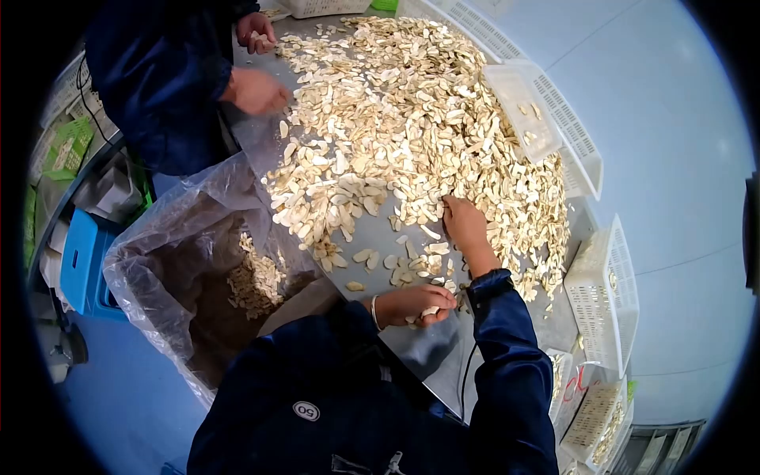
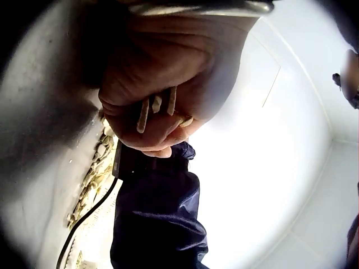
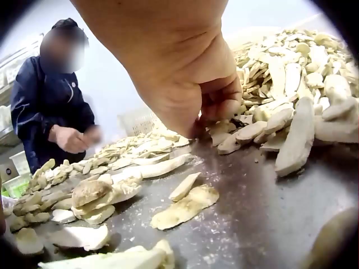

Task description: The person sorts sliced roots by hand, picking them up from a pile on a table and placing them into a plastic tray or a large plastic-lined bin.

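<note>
Pale, dried-looking slices (image 1: 412,103) with brownish edges lie heaped over a grey metal table (image 1: 360,273). Several slices (image 2: 157,103) sit in the curled fingers of my left hand (image 1: 416,305), held palm up near the table's front edge, a band at its wrist. Farther forward, my right hand (image 1: 467,226) reaches down to the near edge of the heap. In the right wrist view its fingers (image 3: 221,103) are curled, with thumb and fingertips close together right at the slices (image 3: 224,134); what lies between them is mostly hidden.
At left, a box lined with clear plastic (image 1: 150,269) holds more slices. White plastic baskets (image 1: 602,293) line the table's right side, and a clear tray (image 1: 522,111) lies by the heap. Across the table another person (image 1: 158,87) handles slices. A blue stool (image 1: 87,261) stands at far left.
</note>
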The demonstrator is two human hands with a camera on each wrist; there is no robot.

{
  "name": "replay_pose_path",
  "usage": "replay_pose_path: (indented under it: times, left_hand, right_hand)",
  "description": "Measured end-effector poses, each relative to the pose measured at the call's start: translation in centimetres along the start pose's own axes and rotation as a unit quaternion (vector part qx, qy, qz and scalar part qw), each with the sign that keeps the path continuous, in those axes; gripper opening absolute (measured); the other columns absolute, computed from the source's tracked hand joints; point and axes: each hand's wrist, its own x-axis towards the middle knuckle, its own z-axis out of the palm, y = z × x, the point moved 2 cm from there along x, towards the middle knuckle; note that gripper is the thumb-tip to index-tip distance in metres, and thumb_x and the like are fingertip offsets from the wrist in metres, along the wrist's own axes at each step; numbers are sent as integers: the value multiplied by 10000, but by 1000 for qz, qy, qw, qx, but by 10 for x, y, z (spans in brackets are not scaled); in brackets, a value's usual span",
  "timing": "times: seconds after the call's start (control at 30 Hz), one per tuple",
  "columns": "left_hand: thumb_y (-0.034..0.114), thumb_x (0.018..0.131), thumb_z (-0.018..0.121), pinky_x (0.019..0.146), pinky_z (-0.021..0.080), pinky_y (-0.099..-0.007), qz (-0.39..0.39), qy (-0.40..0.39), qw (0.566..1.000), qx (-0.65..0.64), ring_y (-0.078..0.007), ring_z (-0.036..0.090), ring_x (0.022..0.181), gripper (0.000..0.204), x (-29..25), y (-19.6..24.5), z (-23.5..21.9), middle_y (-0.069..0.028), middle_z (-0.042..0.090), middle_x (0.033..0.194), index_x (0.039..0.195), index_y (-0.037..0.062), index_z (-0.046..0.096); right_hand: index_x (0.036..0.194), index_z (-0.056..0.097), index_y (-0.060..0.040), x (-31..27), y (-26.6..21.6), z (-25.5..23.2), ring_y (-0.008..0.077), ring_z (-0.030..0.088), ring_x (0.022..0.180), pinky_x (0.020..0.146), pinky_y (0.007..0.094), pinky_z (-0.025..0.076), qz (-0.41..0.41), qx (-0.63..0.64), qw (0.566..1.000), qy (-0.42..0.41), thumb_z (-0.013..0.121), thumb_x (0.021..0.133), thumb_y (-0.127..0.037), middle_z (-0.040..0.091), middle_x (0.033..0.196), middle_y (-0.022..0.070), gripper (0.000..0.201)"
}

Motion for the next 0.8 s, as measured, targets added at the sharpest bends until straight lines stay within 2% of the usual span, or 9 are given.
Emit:
replay_pose_path:
  times: [0.13,0.33,0.53,0.57,0.63,0.67,0.7,0.77,0.8]
  left_hand:
    - [176,1013,509,407,263,-235,-4,14,1000,-3,-64,355,456,191,-1,1,3,4,470,638,1101,13,551]
    - [171,1014,504,399,246,-239,-3,8,1000,-13,-59,335,458,191,-2,2,5,8,450,640,1111,11,546]
    - [160,1015,500,399,246,-233,-4,20,1000,-4,-56,320,457,187,-3,4,6,6,447,655,1110,5,540]
    - [161,1015,500,398,248,-234,-3,25,1000,-3,-56,321,455,186,-3,4,7,7,447,654,1107,4,540]
    - [163,1015,501,395,250,-235,0,34,999,-3,-57,324,451,186,-3,5,9,8,448,651,1100,3,540]
    - [163,1014,501,395,250,-235,-1,31,1000,-5,-56,324,450,182,-3,5,9,10,447,648,1096,5,541]
    - [163,1014,502,394,250,-235,-2,29,1000,-7,-55,324,450,179,-2,5,9,12,445,644,1091,6,541]
    - [171,1007,522,397,256,-232,6,11,1000,-10,-53,337,457,170,-2,4,6,8,465,669,1076,18,551]
    - [179,1001,541,401,262,-229,15,-5,1000,-13,-52,351,466,165,0,0,0,2,488,696,1066,28,560]
  right_hand:
    - [913,676,-79,-5,-3,-5,362,679,767,674,462,544,-1,2,1000,-21,641,898,-208,673,814,171,134]
    - [812,640,-55,-17,-2,-27,288,641,686,644,375,515,16,163,973,-162,709,839,-226,621,707,123,186]
    - [850,685,-88,-3,23,-51,113,599,678,605,289,487,54,395,870,-289,709,906,-207,621,724,-3,134]
    - [908,687,-111,4,16,-80,91,588,680,584,252,470,141,473,844,-211,678,941,-194,633,775,-29,90]
    - [1054,633,-73,25,41,-106,82,594,701,590,219,479,199,562,803,4,585,992,-204,644,829,1,153]
    - [1040,611,-54,27,45,-118,80,584,705,601,212,473,241,659,699,140,549,1007,-218,617,806,0,178]
    - [1087,612,-60,28,52,-122,82,577,693,607,212,473,237,698,652,175,549,1020,-254,617,805,2,215]
    - [1150,630,-47,21,62,-117,94,592,702,628,225,493,227,601,760,99,564,1017,-302,636,805,20,295]
    - [1150,647,-36,14,53,-112,106,608,716,651,238,507,215,516,829,17,584,1006,-311,654,820,31,317]
